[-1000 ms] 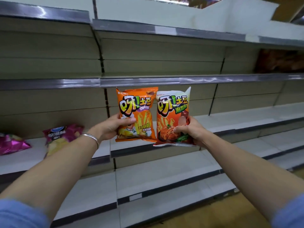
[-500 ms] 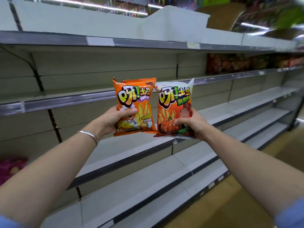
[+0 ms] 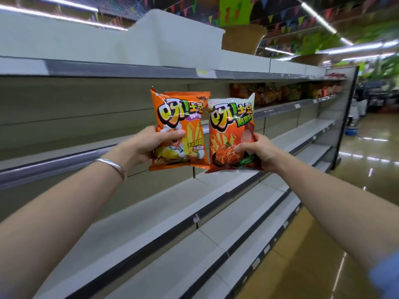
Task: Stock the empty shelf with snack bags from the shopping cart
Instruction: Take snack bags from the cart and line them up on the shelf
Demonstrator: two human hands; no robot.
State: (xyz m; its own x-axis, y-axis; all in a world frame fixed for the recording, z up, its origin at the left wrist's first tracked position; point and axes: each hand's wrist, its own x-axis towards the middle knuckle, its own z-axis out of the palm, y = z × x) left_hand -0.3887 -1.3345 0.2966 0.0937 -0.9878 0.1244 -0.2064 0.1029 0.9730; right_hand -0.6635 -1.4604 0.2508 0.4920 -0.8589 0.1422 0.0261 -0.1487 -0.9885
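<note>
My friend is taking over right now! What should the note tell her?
Left hand grips the orange bag. Right hand pinches the white-topped bag low down.
Both bags are upright, side by side, in the air before the shelves.
Done: two bags picked up.
Left: stand both on a bare shelf, then fetch more. The cart is out of view.

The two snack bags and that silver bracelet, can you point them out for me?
Orange snack bag (image 3: 183, 113): head view, on its printed logo.
Red-and-white snack bag (image 3: 232, 117): head view, on its upper front panel.
Silver bracelet (image 3: 112, 166): head view, on the band across the left wrist.
</note>
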